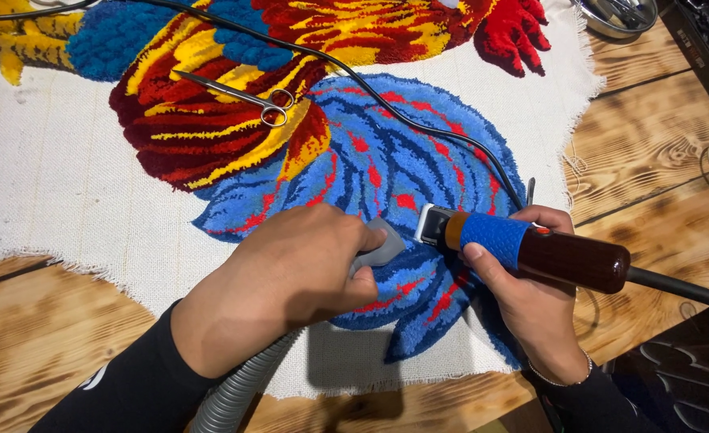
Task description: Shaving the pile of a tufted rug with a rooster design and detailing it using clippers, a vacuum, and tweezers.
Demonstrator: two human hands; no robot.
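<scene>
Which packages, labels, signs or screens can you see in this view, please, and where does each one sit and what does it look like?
Dark box or case: top right corner on the wooden table, black, long and straight-edged, with a small strip of pale marking along its side, too small to make out.
No screens, signs or other packages show; the right hand holds a trimmer with a blue grip and plain dark red body.
</scene>
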